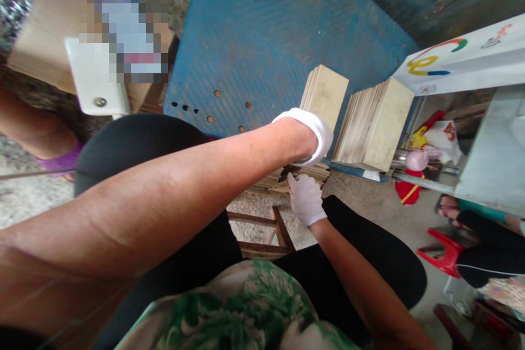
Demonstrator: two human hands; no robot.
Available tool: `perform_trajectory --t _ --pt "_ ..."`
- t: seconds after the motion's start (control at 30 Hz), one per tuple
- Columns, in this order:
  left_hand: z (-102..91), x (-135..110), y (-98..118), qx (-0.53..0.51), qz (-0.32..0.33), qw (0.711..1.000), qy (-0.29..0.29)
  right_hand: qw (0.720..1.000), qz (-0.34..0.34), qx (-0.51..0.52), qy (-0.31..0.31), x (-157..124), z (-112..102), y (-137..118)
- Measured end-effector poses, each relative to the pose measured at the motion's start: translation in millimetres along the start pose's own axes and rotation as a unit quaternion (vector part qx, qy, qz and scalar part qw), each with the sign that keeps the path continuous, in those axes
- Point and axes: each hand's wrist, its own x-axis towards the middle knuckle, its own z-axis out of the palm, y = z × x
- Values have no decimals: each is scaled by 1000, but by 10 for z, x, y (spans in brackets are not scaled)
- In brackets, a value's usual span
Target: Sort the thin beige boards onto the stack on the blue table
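Note:
My left forearm reaches across from the left, and the white cuff at the wrist is the part of my left hand (310, 134) that shows; its fingers are hidden. It is at the near side of a stack of pale thin wooden boards (327, 90) on a blue table. Just below, in a white glove, my right hand (307, 199) is closed at the front edge of more thin wooden boards (268, 181), its thumb pointing up and its other fingers curled and partly out of sight. A larger stack of boards (373, 123) stands to the right.
The blue table (229, 38) has several holes. On the right are a white bag (463, 60) with coloured print, a metal surface (492, 142) and a red stool (441, 251) beside a seated person. A cardboard box (49, 27) and a white board (92, 74) are at left.

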Motion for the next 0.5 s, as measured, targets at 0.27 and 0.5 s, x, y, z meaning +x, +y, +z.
perform_trajectory --t 0.27,0.5 --pt "21 14 -43 -31 10 999 3 995 -72 59 -47 -273 138 -91" --pt "63 -6 -39 -66 4 998 12 984 -81 81 -138 -158 41 5"
